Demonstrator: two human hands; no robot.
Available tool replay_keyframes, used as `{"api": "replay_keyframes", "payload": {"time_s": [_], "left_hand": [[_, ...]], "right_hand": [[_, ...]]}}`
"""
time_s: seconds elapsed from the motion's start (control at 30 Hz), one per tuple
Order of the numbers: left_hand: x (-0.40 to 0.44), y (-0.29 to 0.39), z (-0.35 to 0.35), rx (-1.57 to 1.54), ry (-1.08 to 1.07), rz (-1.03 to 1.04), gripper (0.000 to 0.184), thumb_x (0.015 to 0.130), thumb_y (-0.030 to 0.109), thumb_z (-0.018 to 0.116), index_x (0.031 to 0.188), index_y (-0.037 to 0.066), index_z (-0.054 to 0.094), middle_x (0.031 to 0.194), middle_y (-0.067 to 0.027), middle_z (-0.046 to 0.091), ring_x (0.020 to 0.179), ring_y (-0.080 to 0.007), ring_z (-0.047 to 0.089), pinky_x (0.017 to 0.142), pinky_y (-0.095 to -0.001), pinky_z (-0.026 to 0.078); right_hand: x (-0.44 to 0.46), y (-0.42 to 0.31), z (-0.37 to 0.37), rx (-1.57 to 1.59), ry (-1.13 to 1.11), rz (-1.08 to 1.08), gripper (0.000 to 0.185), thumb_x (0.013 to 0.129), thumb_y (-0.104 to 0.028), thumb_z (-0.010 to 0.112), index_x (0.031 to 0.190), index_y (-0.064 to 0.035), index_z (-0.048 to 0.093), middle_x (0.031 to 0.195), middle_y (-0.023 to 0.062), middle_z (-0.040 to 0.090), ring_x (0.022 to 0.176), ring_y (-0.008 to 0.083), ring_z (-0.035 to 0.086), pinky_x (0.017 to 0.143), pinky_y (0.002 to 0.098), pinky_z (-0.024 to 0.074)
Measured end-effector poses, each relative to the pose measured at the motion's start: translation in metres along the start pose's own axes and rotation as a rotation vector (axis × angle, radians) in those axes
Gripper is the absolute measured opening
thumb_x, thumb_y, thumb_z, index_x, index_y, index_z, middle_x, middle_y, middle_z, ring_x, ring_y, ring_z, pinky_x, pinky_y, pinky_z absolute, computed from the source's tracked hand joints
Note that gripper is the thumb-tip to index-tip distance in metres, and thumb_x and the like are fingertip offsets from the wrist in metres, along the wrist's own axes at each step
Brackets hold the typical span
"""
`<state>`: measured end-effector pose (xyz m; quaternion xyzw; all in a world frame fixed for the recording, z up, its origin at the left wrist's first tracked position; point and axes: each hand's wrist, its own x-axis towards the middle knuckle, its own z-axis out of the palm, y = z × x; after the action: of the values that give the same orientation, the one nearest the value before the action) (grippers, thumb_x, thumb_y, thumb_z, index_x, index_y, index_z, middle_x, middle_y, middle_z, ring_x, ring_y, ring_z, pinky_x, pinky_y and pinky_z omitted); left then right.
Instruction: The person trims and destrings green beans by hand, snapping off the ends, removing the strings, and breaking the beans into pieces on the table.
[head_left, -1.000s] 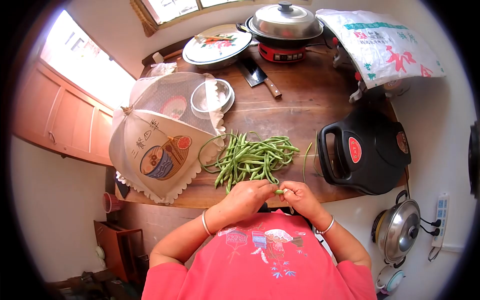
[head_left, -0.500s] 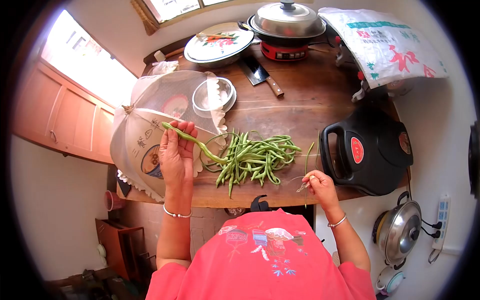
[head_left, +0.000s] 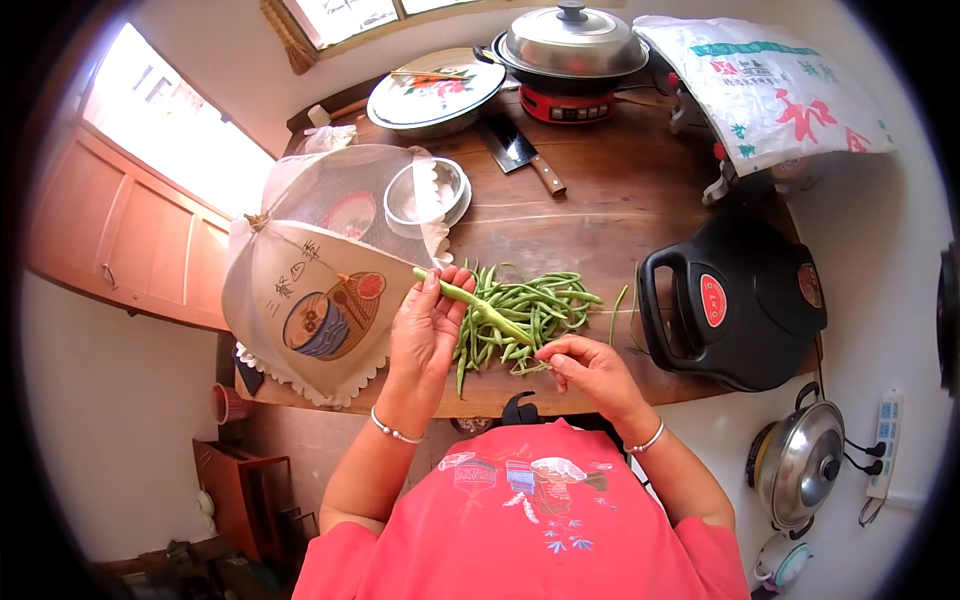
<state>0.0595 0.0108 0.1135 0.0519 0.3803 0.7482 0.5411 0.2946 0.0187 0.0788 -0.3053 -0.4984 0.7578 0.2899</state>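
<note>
Head view: your half-open left hand (head_left: 426, 328) brings its thumb-held, slender green bean (head_left: 492, 315) within reach. Right hand (head_left: 592, 374), four o'clock: fingertips nearly together, hold unclear.

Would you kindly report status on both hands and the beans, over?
Left hand holding one green bean. Right hand at its near end, grip unclear. Bean pile just behind; nothing visibly blocking.

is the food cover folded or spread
Spread: the food cover stands up as a wide dome, its mesh and printed panels drawn out, rather than lying collapsed.
</note>
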Motion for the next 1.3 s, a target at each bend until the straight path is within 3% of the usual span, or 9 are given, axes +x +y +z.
{"api": "replay_keyframes", "payload": {"time_s": [0.17,0.47,0.73,0.87,0.93,1.0,1.07,1.1,1.3], "left_hand": [[-0.004,-0.016,-0.002,0.006,-0.015,-0.053,0.015,0.093,0.01,0.062,0.1,-0.002,0.055,0.104,-0.0162,0.061,0.102,-0.0266,0.061,0.097,-0.0423,0.053],[-0.013,-0.01,-0.014,0.242,-0.082,-0.145,0.014,0.091,0.006,0.063,0.099,0.0,0.054,0.104,-0.0135,0.063,0.102,-0.0244,0.063,0.094,-0.0402,0.055],[-0.011,0.002,-0.041,0.623,-0.342,-0.246,0.018,0.09,0.01,0.066,0.1,-0.001,0.058,0.1,-0.0096,0.065,0.096,-0.0189,0.064,0.084,-0.0309,0.054],[-0.018,0.005,-0.026,1.186,-0.55,-0.127,0.031,0.09,0.019,0.067,0.114,0.0,0.061,0.103,-0.0061,0.066,0.09,-0.0145,0.06,0.083,-0.0278,0.047],[-0.024,0.001,-0.011,1.449,-0.906,0.558,0.037,0.088,0.019,0.069,0.119,0.002,0.06,0.105,-0.0081,0.064,0.086,-0.0177,0.06,0.082,-0.0281,0.047],[-0.043,-0.005,0.006,1.365,-0.898,0.526,0.036,0.086,0.018,0.069,0.118,0.003,0.06,0.101,-0.0106,0.062,0.08,-0.0225,0.06,0.075,-0.0303,0.049],[-0.053,-0.008,0.015,1.36,-0.921,0.217,0.034,0.083,0.012,0.072,0.113,0.004,0.062,0.092,-0.0071,0.062,0.077,-0.0179,0.057,0.07,-0.0306,0.047],[-0.052,-0.015,0.009,1.36,-0.913,0.304,0.028,0.081,0.01,0.073,0.106,0.003,0.063,0.085,-0.0071,0.059,0.072,-0.0178,0.056,0.064,-0.0313,0.046],[-0.052,-0.015,0.002,1.35,-0.837,0.36,0.017,0.083,0.007,0.072,0.096,0.0,0.063,0.085,-0.0066,0.06,0.072,-0.0158,0.056,0.064,-0.0287,0.045]], "right_hand": [[0.01,0.015,0.0,0.239,0.02,-0.02,0.019,0.097,-0.017,0.058,0.101,0.0003,0.064,0.086,0.0017,0.062,0.065,0.0073,0.052,0.059,0.022,0.0455],[0.006,0.017,-0.004,0.442,0.272,-0.027,0.013,0.096,-0.012,0.059,0.102,-0.0008,0.06,0.084,0.0019,0.06,0.065,0.0073,0.05,0.057,0.022,0.0447],[0.004,0.008,-0.013,0.443,0.226,-0.104,0.01,0.095,-0.01,0.058,0.102,-0.0026,0.058,0.087,0.0024,0.06,0.065,0.0072,0.049,0.058,0.0218,0.0433],[0.002,-0.004,-0.013,0.33,0.118,-0.121,0.009,0.095,-0.011,0.058,0.099,-0.0039,0.057,0.083,-0.0012,0.057,0.064,0.0047,0.046,0.058,0.0196,0.0397],[-0.001,-0.008,-0.009,0.226,0.124,-0.085,0.007,0.094,-0.011,0.059,0.097,-0.0047,0.057,0.08,-0.0021,0.055,0.063,0.005,0.045,0.057,0.0204,0.0383],[-0.003,-0.009,-0.002,0.121,0.131,-0.049,0.006,0.093,-0.01,0.059,0.095,-0.0054,0.056,0.077,-0.003,0.052,0.062,0.0052,0.044,0.056,0.0212,0.037],[-0.007,-0.007,0.004,0.056,0.123,0.0,0.007,0.093,-0.011,0.06,0.095,-0.0057,0.057,0.076,-0.0042,0.051,0.062,0.0042,0.043,0.055,0.0203,0.0365],[-0.009,-0.003,0.003,0.118,0.069,0.024,0.006,0.093,-0.011,0.059,0.096,-0.0052,0.059,0.081,-0.0078,0.052,0.07,-0.0011,0.043,0.059,0.0161,0.0366],[-0.014,0.005,0.004,0.041,0.081,0.053,0.006,0.093,-0.01,0.059,0.095,-0.0048,0.06,0.078,-0.0085,0.051,0.066,-0.0013,0.042,0.056,0.0162,0.0352]]}}
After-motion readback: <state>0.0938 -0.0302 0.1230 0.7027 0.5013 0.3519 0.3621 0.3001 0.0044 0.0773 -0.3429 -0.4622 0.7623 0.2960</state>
